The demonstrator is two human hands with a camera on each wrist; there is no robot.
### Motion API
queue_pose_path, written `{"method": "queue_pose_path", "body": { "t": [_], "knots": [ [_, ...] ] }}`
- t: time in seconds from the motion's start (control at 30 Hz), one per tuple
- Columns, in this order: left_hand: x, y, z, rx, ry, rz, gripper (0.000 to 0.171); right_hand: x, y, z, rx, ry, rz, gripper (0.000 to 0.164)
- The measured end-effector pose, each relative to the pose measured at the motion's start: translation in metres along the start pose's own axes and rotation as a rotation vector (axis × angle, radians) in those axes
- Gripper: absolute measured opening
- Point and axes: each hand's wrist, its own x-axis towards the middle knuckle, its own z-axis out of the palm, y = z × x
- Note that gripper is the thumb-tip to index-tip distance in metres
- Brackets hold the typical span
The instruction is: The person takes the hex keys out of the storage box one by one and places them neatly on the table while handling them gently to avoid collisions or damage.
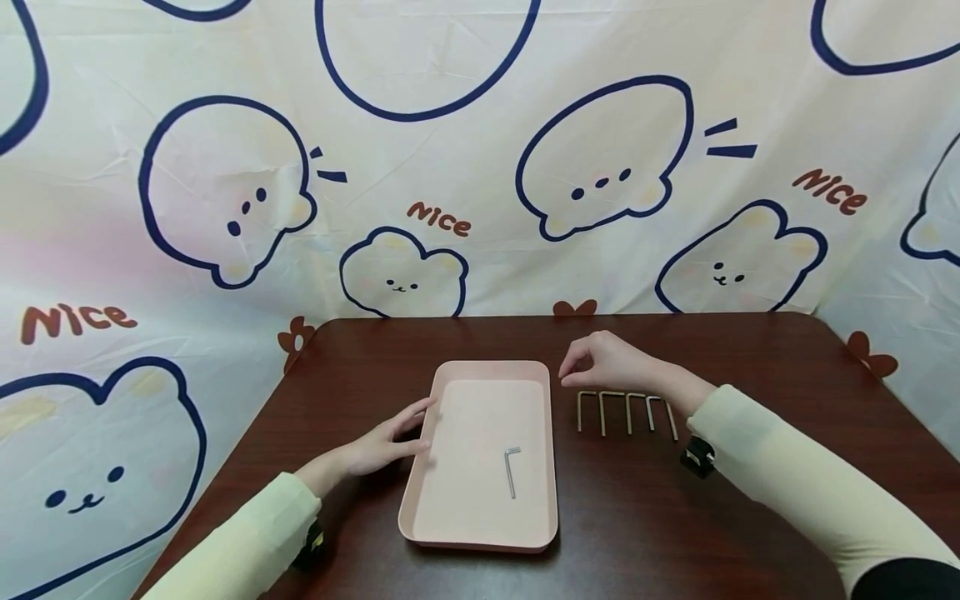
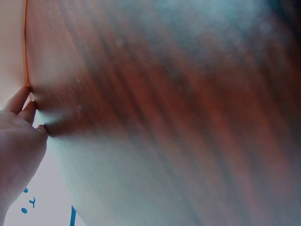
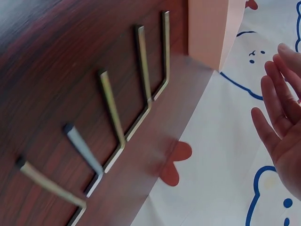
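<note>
A pale pink rectangular tray [image 1: 461,467] lies on the table, with one silver hex key [image 1: 510,477] inside, towards its lower right. My left hand [image 1: 378,443] touches the tray's left rim with spread fingertips and thumb. To the right of the tray, several L-shaped hex keys [image 1: 602,417] lie in a row, most brassy and one silver. Just above and behind that row hovers my right hand [image 1: 611,362], its fingers loosely bent. In the right wrist view, this hand [image 3: 282,117] shows nothing between the fingers, apart from the brassy hex key [image 3: 113,108] and its neighbours.
The dark reddish-brown wooden table [image 1: 637,517] carries the tray and the hex keys. Behind and beside it hangs a pale cloth [image 1: 480,167] printed with blue-outlined bears and "Nice" lettering. The tray's side wall [image 3: 207,33] stands close to the nearest hex key.
</note>
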Motion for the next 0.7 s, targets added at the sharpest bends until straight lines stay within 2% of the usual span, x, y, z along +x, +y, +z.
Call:
{"method": "queue_pose_path", "body": {
  "t": [0.27,0.7],
  "knots": [
    [0.0,-0.002,0.0,0.0,0.004,0.003,0.072,0.01,-0.009,0.011,0.021,-0.003,-0.029,0.008],
    [0.0,-0.001,0.001,-0.01,0.003,-0.006,0.072,0.022,-0.021,0.03,0.051,-0.066,-0.044,0.01]
  ]
}}
